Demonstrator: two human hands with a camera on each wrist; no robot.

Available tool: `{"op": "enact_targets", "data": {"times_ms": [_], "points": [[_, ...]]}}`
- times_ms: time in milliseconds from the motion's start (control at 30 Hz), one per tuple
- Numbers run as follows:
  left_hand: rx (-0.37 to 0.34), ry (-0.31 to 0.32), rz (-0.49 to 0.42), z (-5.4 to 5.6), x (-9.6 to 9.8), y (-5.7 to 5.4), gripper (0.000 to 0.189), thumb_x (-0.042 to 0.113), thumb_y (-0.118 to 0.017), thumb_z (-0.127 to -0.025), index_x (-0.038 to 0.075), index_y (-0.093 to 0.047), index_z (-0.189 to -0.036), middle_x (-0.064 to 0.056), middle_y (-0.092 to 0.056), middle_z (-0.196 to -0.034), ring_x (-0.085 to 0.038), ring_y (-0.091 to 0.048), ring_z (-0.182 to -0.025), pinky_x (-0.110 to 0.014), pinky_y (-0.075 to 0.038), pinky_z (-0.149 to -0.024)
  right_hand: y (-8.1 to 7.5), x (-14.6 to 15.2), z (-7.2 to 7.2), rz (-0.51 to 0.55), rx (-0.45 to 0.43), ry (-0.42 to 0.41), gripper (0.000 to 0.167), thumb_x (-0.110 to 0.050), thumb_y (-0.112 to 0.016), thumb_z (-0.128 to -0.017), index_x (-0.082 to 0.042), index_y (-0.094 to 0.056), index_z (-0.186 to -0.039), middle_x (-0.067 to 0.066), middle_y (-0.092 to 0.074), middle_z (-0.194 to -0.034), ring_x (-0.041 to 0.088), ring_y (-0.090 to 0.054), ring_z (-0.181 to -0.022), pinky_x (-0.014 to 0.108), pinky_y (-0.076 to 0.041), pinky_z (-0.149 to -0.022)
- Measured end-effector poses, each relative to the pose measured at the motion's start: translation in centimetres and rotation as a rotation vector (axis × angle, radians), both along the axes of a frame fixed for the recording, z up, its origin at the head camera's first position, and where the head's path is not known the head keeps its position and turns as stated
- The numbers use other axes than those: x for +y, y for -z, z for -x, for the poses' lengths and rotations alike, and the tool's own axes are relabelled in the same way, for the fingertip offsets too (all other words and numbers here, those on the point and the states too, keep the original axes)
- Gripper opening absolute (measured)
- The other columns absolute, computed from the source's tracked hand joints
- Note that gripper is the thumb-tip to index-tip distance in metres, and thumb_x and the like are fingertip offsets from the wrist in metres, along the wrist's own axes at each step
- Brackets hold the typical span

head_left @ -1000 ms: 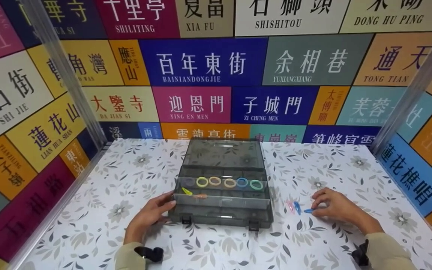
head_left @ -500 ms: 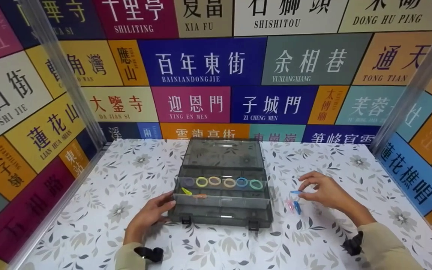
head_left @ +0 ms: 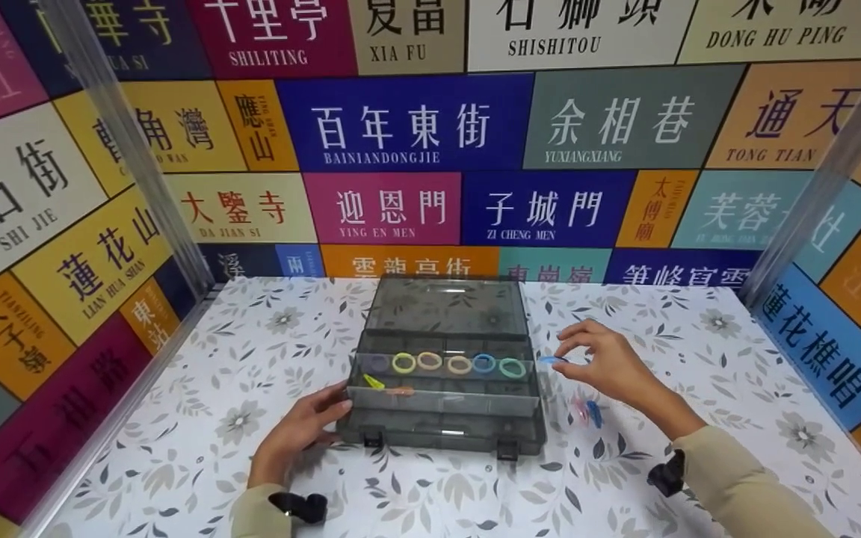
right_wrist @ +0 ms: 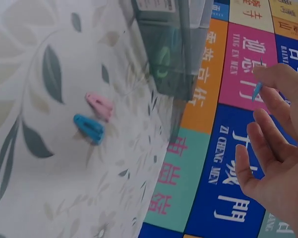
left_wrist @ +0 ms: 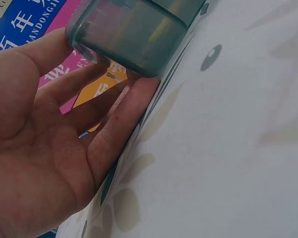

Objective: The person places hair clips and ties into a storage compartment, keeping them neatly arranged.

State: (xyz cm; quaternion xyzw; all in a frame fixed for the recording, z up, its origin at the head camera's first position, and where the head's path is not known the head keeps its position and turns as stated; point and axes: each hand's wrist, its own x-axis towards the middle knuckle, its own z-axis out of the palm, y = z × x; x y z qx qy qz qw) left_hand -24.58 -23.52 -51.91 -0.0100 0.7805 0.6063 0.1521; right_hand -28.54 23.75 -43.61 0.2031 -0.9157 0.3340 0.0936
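Observation:
In the head view, my right hand pinches a small blue hair clip between thumb and fingertips, raised beside the box's right end. The right wrist view shows that clip at the fingertips, the other fingers loosely bent. A smoky clear plastic organizer box stands with its lid up and a tray raised. My left hand rests against its left end, thumb at the upper edge and fingers along the side wall. Hair ties sit in the tray's back row; yellow and orange clips lie in front.
On the table right of the box lie a pink hair clip and another blue hair clip, side by side. A patterned white cloth covers the table. Walls printed with coloured signs rise behind and at both sides.
My right hand has lifted the blue hair clip off the table and carried it left and away from me toward the box. The left hand and the box have stayed put.

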Motion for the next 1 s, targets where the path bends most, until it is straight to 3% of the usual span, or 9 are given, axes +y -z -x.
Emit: {"op": "enact_targets", "data": {"times_ms": [233, 567, 1000], "points": [[0.01, 0.007, 0.006, 0.0, 0.1, 0.0, 0.064, 0.031, -0.058, -0.103, 0.008, -0.034, -0.157, -0.025, -0.036, -0.159, -0.044, -0.039, -0.144, -0.049, -0.059, -0.093, -0.8, -2.4, 0.4, 0.042, 0.034, -0.065, 0.01, -0.013, -0.083, -0.082, -0.016, -0.076, -0.088, 0.009, -0.065, -0.117, 0.032, -0.062, -0.114, 0.057, -0.054, -0.095], [0.007, 0.005, -0.011, 0.1, 0.1, 0.0, 0.064, 0.03, -0.058, -0.103, 0.007, -0.033, -0.157, -0.025, -0.035, -0.159, -0.044, -0.036, -0.146, -0.048, -0.059, -0.093, -2.2, -5.5, 1.7, 0.07, -0.014, -0.092, 0.009, -0.018, -0.082, -0.084, -0.015, -0.077, -0.092, 0.01, -0.063, -0.122, 0.031, -0.061, -0.116, 0.055, -0.052, -0.1], [0.002, 0.008, -0.005, 0.2, 0.0, 0.2, 0.066, 0.032, -0.059, -0.102, 0.007, -0.033, -0.157, -0.026, -0.037, -0.158, -0.044, -0.039, -0.144, -0.049, -0.058, -0.094, -1.5, -10.5, 2.3, 0.063, -0.072, -0.148, 0.008, -0.018, -0.082, -0.084, -0.013, -0.077, -0.088, 0.011, -0.063, -0.124, 0.034, -0.06, -0.119, 0.052, -0.051, -0.102]]}}
